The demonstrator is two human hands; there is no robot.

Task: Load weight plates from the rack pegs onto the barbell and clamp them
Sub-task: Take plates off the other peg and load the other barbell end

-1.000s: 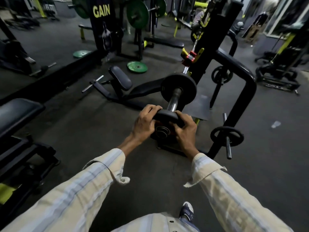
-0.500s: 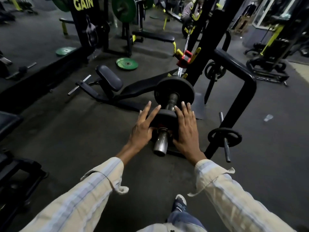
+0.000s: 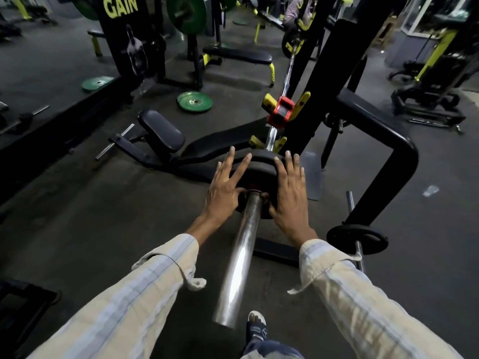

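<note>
Dark gym floor (image 3: pixel 108 229) under you. Your left hand (image 3: pixel 225 187) and right hand (image 3: pixel 290 193) lie flat, fingers spread straight, pressing the black weight plate (image 3: pixel 259 169) on the barbell sleeve (image 3: pixel 241 257), one hand either side of the steel. Plate sits far up the sleeve, against a second black plate behind it. Small plate (image 3: pixel 357 239) hangs on a rack peg to your right. Green plate (image 3: pixel 194 101) lies on floor beyond the bench (image 3: pixel 181 149).
</note>
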